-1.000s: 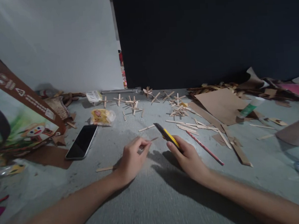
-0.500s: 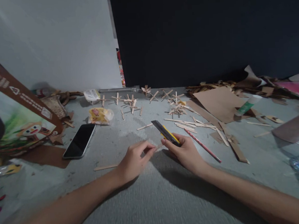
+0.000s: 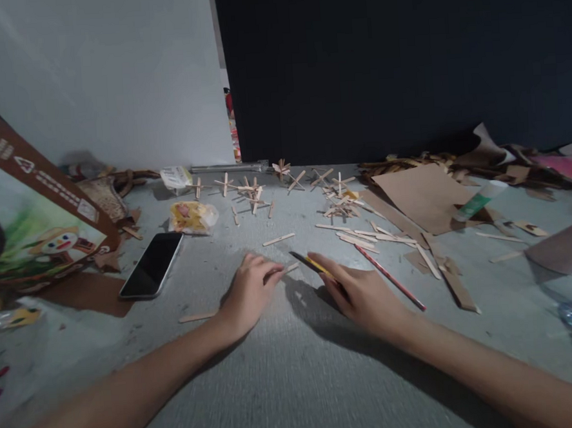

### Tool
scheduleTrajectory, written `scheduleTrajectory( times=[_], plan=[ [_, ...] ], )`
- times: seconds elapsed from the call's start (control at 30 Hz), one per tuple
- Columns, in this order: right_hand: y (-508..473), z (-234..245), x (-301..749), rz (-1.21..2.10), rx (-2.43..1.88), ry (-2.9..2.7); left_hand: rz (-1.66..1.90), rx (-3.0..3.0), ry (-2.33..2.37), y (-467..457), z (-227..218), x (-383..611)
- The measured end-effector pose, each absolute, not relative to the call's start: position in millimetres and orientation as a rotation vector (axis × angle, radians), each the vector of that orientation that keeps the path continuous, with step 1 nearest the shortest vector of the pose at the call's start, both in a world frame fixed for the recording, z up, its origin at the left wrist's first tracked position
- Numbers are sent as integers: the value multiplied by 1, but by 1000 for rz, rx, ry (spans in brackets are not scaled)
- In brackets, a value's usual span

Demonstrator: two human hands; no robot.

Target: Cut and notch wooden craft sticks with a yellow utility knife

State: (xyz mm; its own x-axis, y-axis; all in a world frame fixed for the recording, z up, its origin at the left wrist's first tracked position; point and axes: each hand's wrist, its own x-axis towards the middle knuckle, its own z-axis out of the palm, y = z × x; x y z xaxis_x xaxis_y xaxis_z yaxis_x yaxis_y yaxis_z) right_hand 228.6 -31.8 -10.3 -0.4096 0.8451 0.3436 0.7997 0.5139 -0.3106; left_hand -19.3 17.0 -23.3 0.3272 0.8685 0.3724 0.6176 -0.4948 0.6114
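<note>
Between thumb and fingers, my left hand (image 3: 252, 295) pinches a short wooden craft stick (image 3: 290, 268) whose free end points right. My right hand (image 3: 361, 293) is closed round a yellow and black utility knife (image 3: 313, 263), its dark tip aimed up and left, a small gap from the stick. Just beyond both hands lies a single craft stick (image 3: 278, 239). Another stick (image 3: 197, 317) rests on the table by my left wrist. A red pencil (image 3: 391, 278) lies to the right of my right hand.
Loose craft sticks (image 3: 374, 236) and several crossed-stick pieces (image 3: 253, 193) lie further back. To the left are a phone (image 3: 152, 266), a yellow packet (image 3: 192, 218) and a printed bag (image 3: 38, 210). Cardboard (image 3: 415, 196) and a glue stick (image 3: 481, 200) sit at the right.
My right hand has turned, so the knife now lies edge-on and lower. The hands have drawn slightly apart, and more of the short craft stick shows beyond my left fingers.
</note>
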Motion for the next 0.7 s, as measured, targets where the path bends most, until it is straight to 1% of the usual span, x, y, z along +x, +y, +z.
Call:
scheduleTrajectory(
  times=[0.1, 0.17, 0.4, 0.7],
  plan=[
    [-37, -16, 230, -108, -1268, -2496, 980, 2232, 1320, 20, -20, -22],
    [-39, -19, 229, -196, -1253, -2540, 963, 2241, 1326, 22, -19, -23],
    [-40, -20, 225, -315, -1245, -2613, 948, 2202, 1382, 24, -19, -22],
    [-43, -21, 223, -387, -1277, -2652, 947, 2137, 1381, 21, -18, -21]
  ],
)
